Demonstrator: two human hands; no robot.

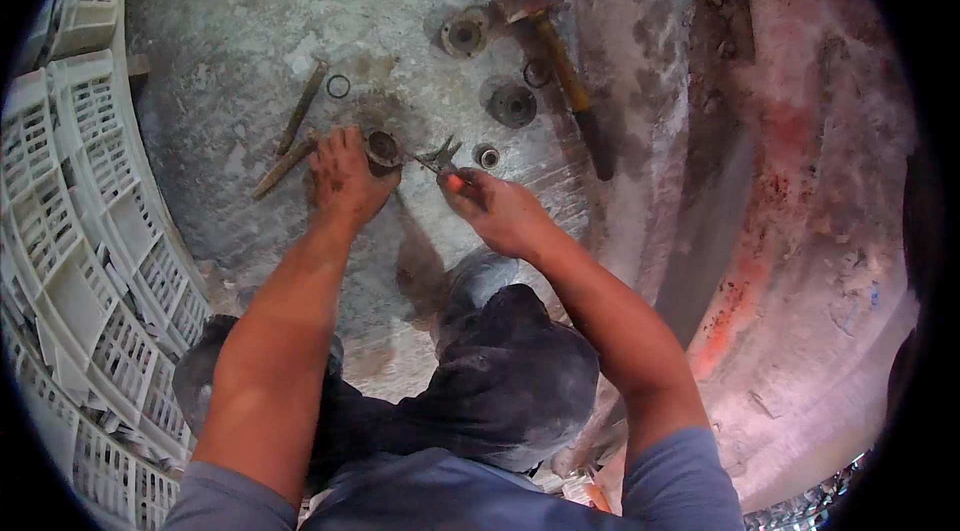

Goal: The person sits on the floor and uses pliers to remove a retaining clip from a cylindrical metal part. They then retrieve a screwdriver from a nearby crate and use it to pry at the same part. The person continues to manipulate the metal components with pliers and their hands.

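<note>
My left hand is closed around the side of a round, hollow metal part on the floor, its open end facing up. My right hand grips a thin-shafted tool with an orange handle, perhaps a screwdriver. Its shaft points left toward the metal part's rim; whether it touches is unclear. Dark plier-like jaws show just beyond my right fingers; I cannot tell whether they are held too. A small metal ring-shaped piece lies close to that hand.
Beyond my hands lie a hammer, a flanged part, a dark disc and a thin ring. Two rod-like tools rest near my left hand. White slatted crates line the left; a reddish, worn curved surface rises right.
</note>
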